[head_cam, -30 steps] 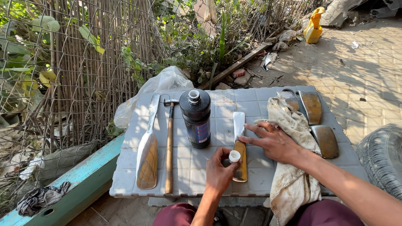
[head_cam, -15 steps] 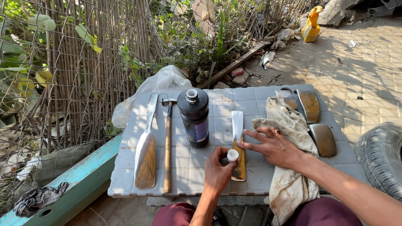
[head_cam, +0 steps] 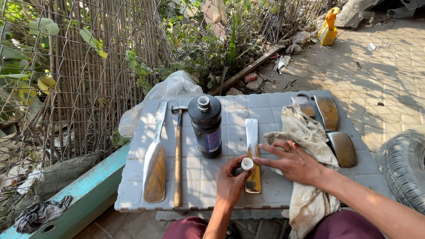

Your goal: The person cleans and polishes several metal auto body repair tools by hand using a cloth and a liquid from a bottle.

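Observation:
My left hand (head_cam: 230,179) pinches a small white cap (head_cam: 247,163) just above the wooden handle of a narrow flat-bladed tool (head_cam: 252,137) lying on a grey tiled table (head_cam: 274,190). My right hand (head_cam: 294,163) lies with fingers spread on a dirty cream cloth (head_cam: 305,132), its fingertips touching the tool next to the cap. A dark bottle (head_cam: 206,126) with its neck uncapped stands upright just left of the tool.
A hammer (head_cam: 178,155) and a broad blade with a wooden handle (head_cam: 155,166) lie left of the bottle. Two more blades (head_cam: 343,148) rest at the right. A tyre (head_cam: 407,170) sits right of the table, a wire fence (head_cam: 66,88) and teal ledge (head_cam: 84,190) left.
My right hand has slid a little toward me along the cloth and tool. My left hand stays in place with the cap.

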